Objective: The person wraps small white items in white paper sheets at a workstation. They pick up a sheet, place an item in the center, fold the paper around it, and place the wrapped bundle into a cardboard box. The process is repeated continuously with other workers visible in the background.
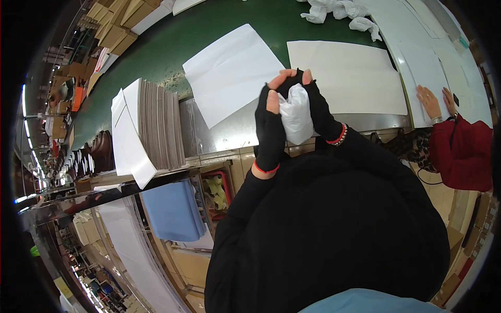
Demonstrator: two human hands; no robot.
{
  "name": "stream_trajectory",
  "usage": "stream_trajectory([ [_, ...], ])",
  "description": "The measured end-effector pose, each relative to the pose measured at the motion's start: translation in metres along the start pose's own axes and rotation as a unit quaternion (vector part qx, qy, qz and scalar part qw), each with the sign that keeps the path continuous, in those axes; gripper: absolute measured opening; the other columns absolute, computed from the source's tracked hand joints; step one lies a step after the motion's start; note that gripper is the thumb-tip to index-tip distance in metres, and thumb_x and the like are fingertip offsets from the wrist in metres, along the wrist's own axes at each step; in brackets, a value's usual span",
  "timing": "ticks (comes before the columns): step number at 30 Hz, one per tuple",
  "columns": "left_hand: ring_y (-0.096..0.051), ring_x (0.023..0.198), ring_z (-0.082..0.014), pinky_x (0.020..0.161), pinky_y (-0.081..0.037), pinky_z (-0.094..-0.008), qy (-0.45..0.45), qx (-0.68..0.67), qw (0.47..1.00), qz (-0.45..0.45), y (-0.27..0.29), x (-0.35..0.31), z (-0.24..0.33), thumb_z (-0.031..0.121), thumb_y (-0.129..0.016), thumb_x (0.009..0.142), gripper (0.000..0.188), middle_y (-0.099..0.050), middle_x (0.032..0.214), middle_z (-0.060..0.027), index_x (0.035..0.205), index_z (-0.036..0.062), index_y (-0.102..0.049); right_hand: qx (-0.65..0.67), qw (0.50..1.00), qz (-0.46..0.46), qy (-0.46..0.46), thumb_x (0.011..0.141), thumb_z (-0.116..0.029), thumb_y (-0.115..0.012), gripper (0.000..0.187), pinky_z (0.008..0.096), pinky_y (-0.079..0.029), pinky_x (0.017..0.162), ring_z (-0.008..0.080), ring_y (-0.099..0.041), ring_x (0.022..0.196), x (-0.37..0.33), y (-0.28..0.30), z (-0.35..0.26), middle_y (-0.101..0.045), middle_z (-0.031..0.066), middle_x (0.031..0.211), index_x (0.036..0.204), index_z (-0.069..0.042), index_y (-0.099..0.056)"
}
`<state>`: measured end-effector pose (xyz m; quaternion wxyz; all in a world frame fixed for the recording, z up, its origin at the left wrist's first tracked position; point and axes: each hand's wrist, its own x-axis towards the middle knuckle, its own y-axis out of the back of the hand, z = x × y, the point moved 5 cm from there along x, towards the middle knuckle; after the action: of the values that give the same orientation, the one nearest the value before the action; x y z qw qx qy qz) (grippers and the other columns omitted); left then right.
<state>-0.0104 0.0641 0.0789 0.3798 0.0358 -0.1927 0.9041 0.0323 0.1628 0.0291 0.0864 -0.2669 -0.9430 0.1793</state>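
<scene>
Both my hands wear black fingerless gloves and are raised in front of my chest. Between them I hold a crumpled wad of white paper [296, 116]. My left hand [271, 127] grips its left side, thumb against the paper. My right hand [316, 102] wraps its right side and top, fingertips curled over. The wad hangs above the metal edge of the green conveyor belt [156, 57]. Two flat white paper sheets lie on the belt just beyond my hands, one to the left [229, 70] and one to the right [347, 75].
A stack of brown cardboard sheets with white sheets on its side [148, 128] stands at the left. Crumpled white paper balls [339, 11] lie at the far belt. At the right, another person in a red sleeve [459, 151] rests hands [436, 101] on white sheets. Blue fabric [172, 211] hangs below.
</scene>
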Motion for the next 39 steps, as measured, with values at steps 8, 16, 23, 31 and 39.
stream_trajectory([
  [8,-0.053,0.088,-0.0127,0.078,-0.045,-0.0275,-0.07,0.021,0.994,0.08,0.006,-0.01,0.002,0.02,-0.052,0.096,0.02,-0.056,0.102,-0.0058,0.11,0.0068,-0.046,0.1,0.994,-0.042,-0.011,0.1,-0.038,-0.04,0.051,0.0286,-0.043,0.094,0.0135,-0.054,0.104,-0.002,0.001,0.023,-0.057,0.0056,0.117,0.138,-0.004,-0.041],
  [16,-0.057,0.098,-0.0201,0.084,-0.046,-0.0317,0.044,0.122,0.991,-0.023,0.001,-0.028,-0.011,0.037,-0.051,0.095,0.047,-0.058,0.106,-0.0097,0.128,0.005,-0.045,-0.245,0.966,-0.06,-0.049,0.07,-0.025,-0.08,0.063,0.0317,-0.046,0.088,0.0179,-0.06,0.099,-0.067,0.04,-0.025,-0.063,0.0081,0.106,0.121,0.002,-0.054],
  [23,-0.041,0.128,-0.0193,0.107,-0.029,-0.0327,0.137,0.128,0.966,-0.176,-0.002,-0.025,-0.067,0.034,-0.044,0.099,0.047,-0.048,0.134,-0.0084,0.134,0.0018,-0.046,-0.434,0.899,-0.055,-0.024,0.071,-0.022,-0.078,0.033,0.0333,-0.051,0.076,0.0215,-0.067,0.084,-0.195,0.204,-0.096,-0.07,0.008,0.093,0.097,-0.005,-0.067],
  [31,-0.046,0.123,-0.024,0.104,-0.032,-0.035,0.13,0.277,0.881,-0.362,-0.081,-0.041,-0.052,0.026,-0.048,0.099,0.04,-0.054,0.128,-0.0125,0.129,-0.0009,-0.05,-0.611,0.286,0.493,-0.55,0.056,-0.015,-0.075,0.055,0.0456,-0.05,0.083,0.0351,-0.06,0.105,-0.668,0.351,-0.191,-0.063,0.0213,0.11,0.108,-0.009,-0.06],
  [39,-0.047,0.12,-0.0214,0.101,-0.034,-0.0328,0.138,0.312,0.856,-0.389,-0.105,-0.055,-0.058,0.023,-0.048,0.098,0.039,-0.054,0.127,-0.0115,0.128,-0.0001,-0.051,-0.631,0.094,0.467,-0.612,0.082,-0.032,-0.056,0.068,0.069,-0.025,0.1,0.04,-0.019,0.141,-0.784,0.31,-0.023,-0.027,0.0171,0.15,0.145,-0.019,-0.032],
])
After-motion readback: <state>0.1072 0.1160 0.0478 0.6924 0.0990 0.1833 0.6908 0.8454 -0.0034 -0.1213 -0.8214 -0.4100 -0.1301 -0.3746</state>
